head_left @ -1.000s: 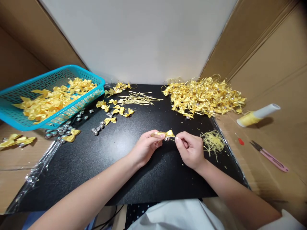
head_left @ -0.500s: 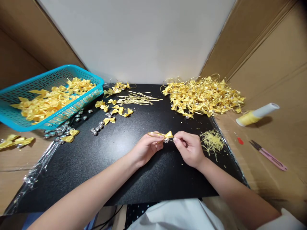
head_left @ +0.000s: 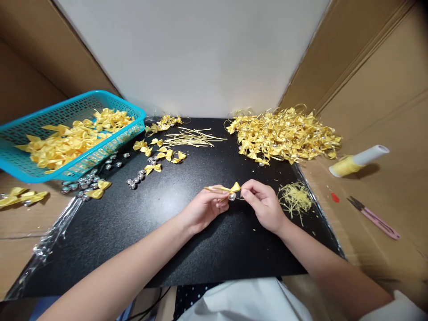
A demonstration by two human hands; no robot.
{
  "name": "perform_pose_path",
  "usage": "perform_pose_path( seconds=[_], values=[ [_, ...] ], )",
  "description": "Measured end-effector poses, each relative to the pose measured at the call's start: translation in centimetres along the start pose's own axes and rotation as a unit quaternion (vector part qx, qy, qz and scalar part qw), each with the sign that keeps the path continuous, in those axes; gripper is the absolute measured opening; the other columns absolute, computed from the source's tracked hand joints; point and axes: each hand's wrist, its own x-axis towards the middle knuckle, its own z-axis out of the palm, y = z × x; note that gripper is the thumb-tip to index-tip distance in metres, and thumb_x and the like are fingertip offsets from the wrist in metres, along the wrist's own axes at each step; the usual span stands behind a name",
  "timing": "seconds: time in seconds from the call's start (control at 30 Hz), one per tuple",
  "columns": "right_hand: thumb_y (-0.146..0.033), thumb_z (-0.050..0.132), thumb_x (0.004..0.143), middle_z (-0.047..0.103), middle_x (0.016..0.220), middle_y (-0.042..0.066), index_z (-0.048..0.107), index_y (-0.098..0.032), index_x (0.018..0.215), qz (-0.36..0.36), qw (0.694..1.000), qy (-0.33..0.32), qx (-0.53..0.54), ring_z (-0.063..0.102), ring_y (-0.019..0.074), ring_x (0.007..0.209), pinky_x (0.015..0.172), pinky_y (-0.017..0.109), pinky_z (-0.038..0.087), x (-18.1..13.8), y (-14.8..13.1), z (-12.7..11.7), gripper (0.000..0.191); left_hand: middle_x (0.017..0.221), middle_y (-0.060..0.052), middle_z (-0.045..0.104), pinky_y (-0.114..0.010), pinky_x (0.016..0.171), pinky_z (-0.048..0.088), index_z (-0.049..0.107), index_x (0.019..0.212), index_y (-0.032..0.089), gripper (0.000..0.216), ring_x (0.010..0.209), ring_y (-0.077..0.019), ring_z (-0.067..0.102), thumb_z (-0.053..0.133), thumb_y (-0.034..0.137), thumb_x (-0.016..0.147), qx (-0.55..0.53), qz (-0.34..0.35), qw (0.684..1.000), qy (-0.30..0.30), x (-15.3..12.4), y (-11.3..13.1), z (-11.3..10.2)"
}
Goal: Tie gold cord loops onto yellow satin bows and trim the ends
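Note:
Over the black mat (head_left: 140,232), my left hand (head_left: 203,208) pinches a small yellow ribbon bow (head_left: 234,188) with a gold cord loop and a silver bell (head_left: 232,196) hanging under it. My right hand (head_left: 264,204) is closed in a pinch right beside the bow, its fingertips at the bow's knot, on a thin cord too fine to make out clearly. The two hands nearly touch.
A teal basket (head_left: 20,162) of plain yellow bows sits at the left. Loose bows and silver bells (head_left: 135,182) lie mid-left, cut gold cords (head_left: 192,138) behind. A heap of finished bows (head_left: 284,133) lies back right, cord trimmings (head_left: 294,198), a thread spool (head_left: 357,161) and pink snips (head_left: 374,218) to the right.
Both hands have shifted slightly; my right hand has moved closer to the bow and the silver bell now hangs visible beneath it.

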Motion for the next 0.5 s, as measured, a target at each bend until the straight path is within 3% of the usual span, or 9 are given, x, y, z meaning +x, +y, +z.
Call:
perform_pose_path(
  seconds=[0.17, 0.37, 0.5],
  values=[
    [-0.023, 0.048, 0.091, 0.037, 0.056, -0.006, 0.053, -0.019, 0.071, -0.062, 0.994, -0.004, -0.095, 0.034, 0.0077, 0.048, 0.047, 0.022, 0.029, 0.0, -0.2, -0.5, 0.021, 0.053, 0.005, 0.046, -0.018, 0.052, 0.033, 0.059, 0.056, 0.012, 0.019, 0.047, -0.0024, 0.034, 0.078, 0.013, 0.057, 0.007, 0.002, 1.000, 0.006, 0.0, 0.0, 0.1],
    [-0.013, 0.049, 0.089, 0.051, 0.062, -0.002, 0.055, -0.019, 0.076, -0.195, 0.960, -0.018, -0.202, 0.045, 0.0097, 0.054, 0.054, 0.022, 0.037, 0.3, -0.5, -1.3, 0.017, 0.049, 0.008, 0.036, -0.017, 0.050, 0.032, 0.055, 0.054, 0.013, 0.025, 0.047, -0.0029, 0.032, 0.080, 0.016, 0.055, 0.007, -0.009, 1.000, 0.026, 0.1, 0.0, 0.1],
    [-0.013, 0.048, 0.091, 0.053, 0.062, -0.001, 0.055, -0.020, 0.076, -0.205, 0.957, -0.024, -0.203, 0.048, 0.0105, 0.054, 0.055, 0.023, 0.039, 0.4, -0.5, -1.3, 0.018, 0.049, 0.008, 0.036, -0.017, 0.050, 0.031, 0.054, 0.054, 0.013, 0.025, 0.047, -0.0026, 0.032, 0.080, 0.016, 0.055, 0.012, -0.007, 0.999, 0.032, 0.1, 0.0, 0.1]
  ],
)
